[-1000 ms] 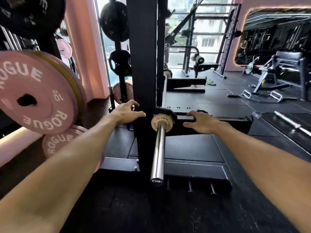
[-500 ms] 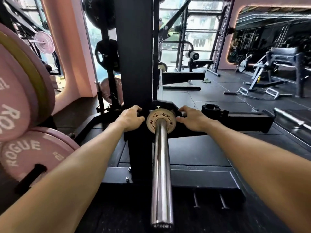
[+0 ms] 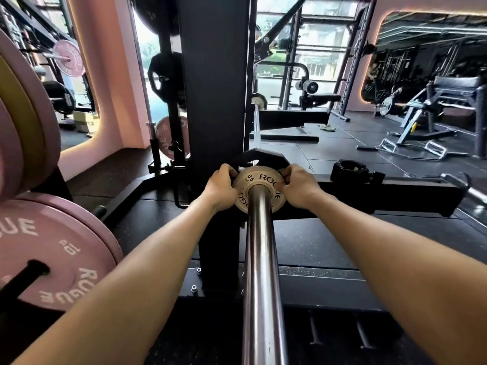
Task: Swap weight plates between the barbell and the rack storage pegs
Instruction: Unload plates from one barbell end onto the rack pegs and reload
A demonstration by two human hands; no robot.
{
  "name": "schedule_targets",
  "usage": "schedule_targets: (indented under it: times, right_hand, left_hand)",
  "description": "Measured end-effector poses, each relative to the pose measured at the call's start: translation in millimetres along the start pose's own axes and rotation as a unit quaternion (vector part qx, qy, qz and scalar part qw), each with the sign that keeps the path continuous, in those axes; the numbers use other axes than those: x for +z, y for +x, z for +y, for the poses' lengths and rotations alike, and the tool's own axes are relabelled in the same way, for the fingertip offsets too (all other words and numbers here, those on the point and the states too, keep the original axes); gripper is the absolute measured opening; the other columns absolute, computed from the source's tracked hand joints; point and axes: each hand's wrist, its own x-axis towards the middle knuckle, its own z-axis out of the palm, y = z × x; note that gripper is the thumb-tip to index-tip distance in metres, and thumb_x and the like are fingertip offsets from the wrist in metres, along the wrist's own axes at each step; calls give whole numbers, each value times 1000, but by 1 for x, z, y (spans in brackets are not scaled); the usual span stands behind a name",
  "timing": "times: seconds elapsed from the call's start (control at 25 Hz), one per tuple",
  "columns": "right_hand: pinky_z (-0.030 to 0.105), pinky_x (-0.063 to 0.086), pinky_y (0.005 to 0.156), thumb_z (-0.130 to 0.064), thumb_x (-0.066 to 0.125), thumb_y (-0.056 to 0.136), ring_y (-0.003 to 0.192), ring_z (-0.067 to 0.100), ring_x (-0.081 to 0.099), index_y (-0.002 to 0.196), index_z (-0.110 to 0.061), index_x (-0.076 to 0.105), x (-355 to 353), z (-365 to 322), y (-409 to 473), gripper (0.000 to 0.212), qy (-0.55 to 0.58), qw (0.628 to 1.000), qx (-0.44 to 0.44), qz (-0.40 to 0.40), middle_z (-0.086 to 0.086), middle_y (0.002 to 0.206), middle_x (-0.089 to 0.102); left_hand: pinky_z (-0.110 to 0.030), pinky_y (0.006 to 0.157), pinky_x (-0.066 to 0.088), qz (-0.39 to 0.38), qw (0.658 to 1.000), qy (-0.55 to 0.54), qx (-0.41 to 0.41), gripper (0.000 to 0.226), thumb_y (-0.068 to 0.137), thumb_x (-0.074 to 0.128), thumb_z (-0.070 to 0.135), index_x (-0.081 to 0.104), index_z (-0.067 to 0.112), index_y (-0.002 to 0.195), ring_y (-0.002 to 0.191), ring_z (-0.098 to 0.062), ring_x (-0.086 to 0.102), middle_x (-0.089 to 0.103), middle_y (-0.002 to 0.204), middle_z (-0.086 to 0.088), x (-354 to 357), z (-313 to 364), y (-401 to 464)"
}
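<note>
A small tan change plate [image 3: 266, 177] marked ROGUE and 0.5 sits on the chrome barbell sleeve [image 3: 261, 259], which runs from the lower middle toward the black rack upright [image 3: 213, 101]. My left hand [image 3: 220, 187] grips the plate's left edge and my right hand [image 3: 296, 185] grips its right edge. Large pink plates hang on storage pegs at the left: one low [image 3: 52, 254] and a stack above it [image 3: 23, 122] with a yellow-green plate between.
A black barbell collar [image 3: 349, 168] lies on the rack's horizontal safety arm [image 3: 395, 191] to the right. Black and pink plates [image 3: 171, 138] hang on a second post behind the upright. Benches and machines stand on the black rubber floor at the right.
Both hands have moved from the rack's sides inward and closed on the small plate's edges. My head has come closer and lower along the sleeve.
</note>
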Motion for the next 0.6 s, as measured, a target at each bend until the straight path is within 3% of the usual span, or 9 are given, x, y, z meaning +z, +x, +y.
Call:
schedule_targets:
  times: [0.12,0.32,0.48,0.6]
  right_hand:
    - [38,46,97,-27,61,93,112,28,56,122,-12,58,1,8,-11,33,-16,1000,-6,-11,9,122,60]
    - [38,47,95,-29,57,96,104,25,58,115,-14,61,-5,11,-49,25,46,998,-43,-31,8,114,63]
    - [47,57,83,-29,56,96,99,31,64,108,-19,63,-9,12,-103,17,94,993,-61,-34,10,109,66]
    - [49,60,72,-23,55,98,94,33,65,99,-19,60,-13,10,-152,8,126,990,-61,-32,13,106,66]
  left_hand:
    - [-32,80,49,2,1000,-21,-2,30,88,67,15,51,14,114,92,-20,59,61,101,-5,0,1,-13]
    - [-41,88,50,-4,996,78,36,15,91,62,12,66,12,105,100,-30,61,68,103,-11,-3,-1,-53]
    - [-47,76,56,6,998,45,35,7,87,58,10,62,11,93,89,-36,63,65,93,-14,-6,-1,-102]
    - [-43,78,53,19,995,77,56,8,85,56,12,61,16,90,88,-35,60,65,94,-13,-15,5,-144]
